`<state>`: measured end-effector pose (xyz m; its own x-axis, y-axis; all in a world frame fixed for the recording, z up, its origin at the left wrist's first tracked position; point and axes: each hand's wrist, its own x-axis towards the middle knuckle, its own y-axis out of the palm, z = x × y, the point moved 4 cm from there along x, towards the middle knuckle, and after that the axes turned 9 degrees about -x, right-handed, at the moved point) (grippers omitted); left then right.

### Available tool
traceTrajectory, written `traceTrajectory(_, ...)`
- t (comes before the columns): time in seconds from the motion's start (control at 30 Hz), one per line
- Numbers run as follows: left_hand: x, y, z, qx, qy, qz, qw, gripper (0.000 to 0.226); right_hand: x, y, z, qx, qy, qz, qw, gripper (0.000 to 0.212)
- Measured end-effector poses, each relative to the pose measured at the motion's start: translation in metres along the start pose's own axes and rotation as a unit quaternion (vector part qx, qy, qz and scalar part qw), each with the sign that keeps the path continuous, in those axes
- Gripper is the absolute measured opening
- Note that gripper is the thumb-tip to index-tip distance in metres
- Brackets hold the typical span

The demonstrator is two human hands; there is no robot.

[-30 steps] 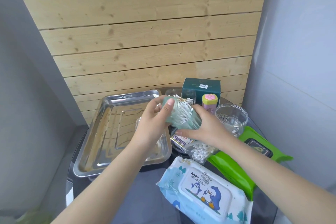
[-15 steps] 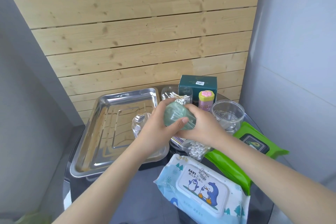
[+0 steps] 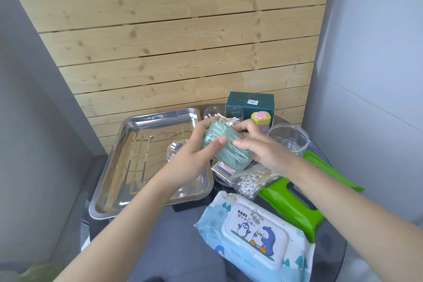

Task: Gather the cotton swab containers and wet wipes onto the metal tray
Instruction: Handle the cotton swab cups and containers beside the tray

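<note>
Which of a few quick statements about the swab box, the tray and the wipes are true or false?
1. Both hands hold the green swab box. True: left hand and right hand share the grip.
2. The blue penguin wipes pack lies on the metal tray. False: it lies on the table, right of the tray.
3. The green wipes pack is off the tray. True.
4. The clear round jar stands on the tray. False: it stands far right, beside the right hand.

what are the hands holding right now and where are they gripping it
Both hands hold the green cotton swab container above the table: the left hand grips its left end, the right hand its right end.
</note>
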<state>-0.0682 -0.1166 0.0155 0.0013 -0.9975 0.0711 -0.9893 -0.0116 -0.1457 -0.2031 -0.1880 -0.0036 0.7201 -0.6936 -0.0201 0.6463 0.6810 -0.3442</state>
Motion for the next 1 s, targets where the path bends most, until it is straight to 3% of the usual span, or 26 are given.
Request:
traceTrajectory(0.4, -0.002, 0.002, -0.001, -0.023, 0.031, -0.02, 0.999, 0.047, 0.005, 0.01, 0.0, 0.276, -0.018, -0.02, 0.961, 0.027)
traceTrajectory(0.63, 0.0, 0.004, 0.0, -0.053, 0.039, -0.06, 0.996, 0.039, 0.005, 0.011, 0.003, 0.288, -0.015, -0.058, 0.956, 0.012)
traceTrajectory(0.83, -0.002, 0.007, -0.003, -0.028, 0.051, -0.03, 0.998, 0.04, 0.005, 0.014, 0.004, 0.267, -0.014, -0.073, 0.961, 0.02)
traceTrajectory(1.0, -0.002, 0.013, 0.001, -0.014, 0.05, -0.004, 0.999, 0.036, 0.002, 0.015, 0.001, 0.261, 0.008, -0.107, 0.96, 0.003)
